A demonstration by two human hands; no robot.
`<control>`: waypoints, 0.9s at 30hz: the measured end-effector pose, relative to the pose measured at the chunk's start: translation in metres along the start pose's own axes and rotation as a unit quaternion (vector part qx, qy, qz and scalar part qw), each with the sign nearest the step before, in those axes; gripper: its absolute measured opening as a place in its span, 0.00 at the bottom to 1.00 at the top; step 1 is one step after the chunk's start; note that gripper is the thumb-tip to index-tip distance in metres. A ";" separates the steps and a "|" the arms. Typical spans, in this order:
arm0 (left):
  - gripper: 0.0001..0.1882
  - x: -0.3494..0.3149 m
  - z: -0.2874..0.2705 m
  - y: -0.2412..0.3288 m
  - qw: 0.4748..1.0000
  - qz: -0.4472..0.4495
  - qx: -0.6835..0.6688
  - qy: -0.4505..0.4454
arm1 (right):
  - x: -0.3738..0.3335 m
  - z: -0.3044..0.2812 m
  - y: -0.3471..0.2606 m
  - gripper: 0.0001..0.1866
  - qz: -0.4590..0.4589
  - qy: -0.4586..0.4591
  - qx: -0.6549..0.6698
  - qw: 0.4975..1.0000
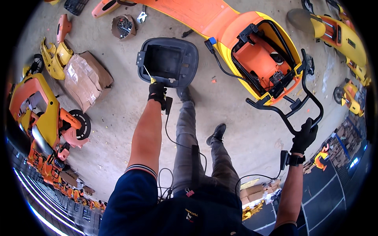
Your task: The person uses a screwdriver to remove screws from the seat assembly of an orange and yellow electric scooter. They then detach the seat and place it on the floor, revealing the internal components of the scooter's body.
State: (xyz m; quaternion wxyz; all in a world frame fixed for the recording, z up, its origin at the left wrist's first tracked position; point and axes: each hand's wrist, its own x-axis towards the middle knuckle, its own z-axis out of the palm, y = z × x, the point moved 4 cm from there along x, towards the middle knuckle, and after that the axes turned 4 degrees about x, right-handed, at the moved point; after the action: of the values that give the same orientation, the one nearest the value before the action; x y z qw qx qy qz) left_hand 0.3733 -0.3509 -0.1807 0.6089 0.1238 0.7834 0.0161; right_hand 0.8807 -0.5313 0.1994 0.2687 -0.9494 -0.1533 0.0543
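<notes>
My left hand, in a black glove, is closed round a screwdriver with a yellow handle. The thin shaft points up and left over a black plastic storage tub, at its near left corner. Whether the hand also touches the tub's rim I cannot tell. On the right, my gloved right hand is wrapped round the black tubular rack at the tail of an orange and yellow scooter body. The body's seat opening is uncovered, with wiring inside.
A cardboard box of small metal parts and an adjustable wrench lie beyond the tub. To the left are a taped carton, yellow panels and another scooter. More yellow scooter bodies stand far right. Cables hang from my wrists.
</notes>
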 end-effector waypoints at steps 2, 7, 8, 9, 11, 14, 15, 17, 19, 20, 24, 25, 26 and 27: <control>0.06 -0.005 0.005 -0.003 0.999 -0.035 0.020 -0.004 | 0.000 0.000 0.002 0.17 0.010 0.003 0.005 1.000; 0.10 -0.013 0.006 -0.015 0.997 -0.055 -0.042 -0.032 | -0.001 -0.001 0.004 0.17 0.006 0.009 0.007 1.000; 0.13 -0.010 0.006 -0.018 0.997 -0.046 -0.054 -0.033 | -0.001 0.000 0.002 0.16 0.005 0.009 0.010 1.000; 0.13 -0.006 0.004 -0.022 0.997 -0.052 -0.056 -0.029 | -0.001 0.000 0.001 0.16 0.005 0.009 0.011 1.000; 0.13 -0.003 0.003 -0.027 0.996 -0.065 -0.060 -0.022 | -0.001 0.001 0.000 0.16 0.004 0.008 0.012 1.000; 0.13 -0.006 0.003 -0.023 0.998 -0.049 -0.024 0.016 | -0.003 0.003 -0.005 0.17 0.005 0.011 0.006 1.000; 0.13 -0.011 -0.001 -0.016 0.989 0.021 0.083 0.123 | -0.002 0.003 -0.003 0.17 0.011 0.008 0.013 1.000; 0.13 -0.034 0.002 0.009 0.887 0.161 0.292 0.320 | -0.001 0.000 0.002 0.17 0.024 0.007 0.024 0.999; 0.22 -0.064 0.013 0.045 0.722 0.441 0.418 0.331 | -0.004 -0.002 0.004 0.16 0.019 0.015 0.023 0.999; 0.24 -0.062 0.017 0.053 0.671 0.514 0.446 0.296 | -0.003 -0.001 0.002 0.16 0.013 0.018 0.023 0.999; 0.19 -0.040 0.029 0.087 0.731 0.536 0.396 0.147 | -0.004 0.003 -0.003 0.16 0.038 0.007 0.039 0.998; 0.18 -0.038 0.032 0.085 0.737 0.492 0.446 0.128 | -0.004 0.002 -0.001 0.16 0.039 0.009 0.037 0.999; 0.17 -0.039 0.031 0.081 0.738 0.445 0.495 0.110 | -0.003 0.000 0.002 0.16 0.041 0.009 0.036 0.998; 0.16 -0.041 0.032 0.077 0.736 0.400 0.540 0.088 | -0.003 -0.002 0.003 0.16 0.043 0.014 0.034 0.998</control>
State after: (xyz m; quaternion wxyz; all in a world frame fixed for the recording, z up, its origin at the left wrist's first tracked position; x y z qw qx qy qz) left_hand 0.4265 -0.2886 -0.1366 0.3056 0.7314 0.5892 -0.1566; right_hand 0.8793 -0.5360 0.1994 0.3003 -0.9461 -0.1068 0.0576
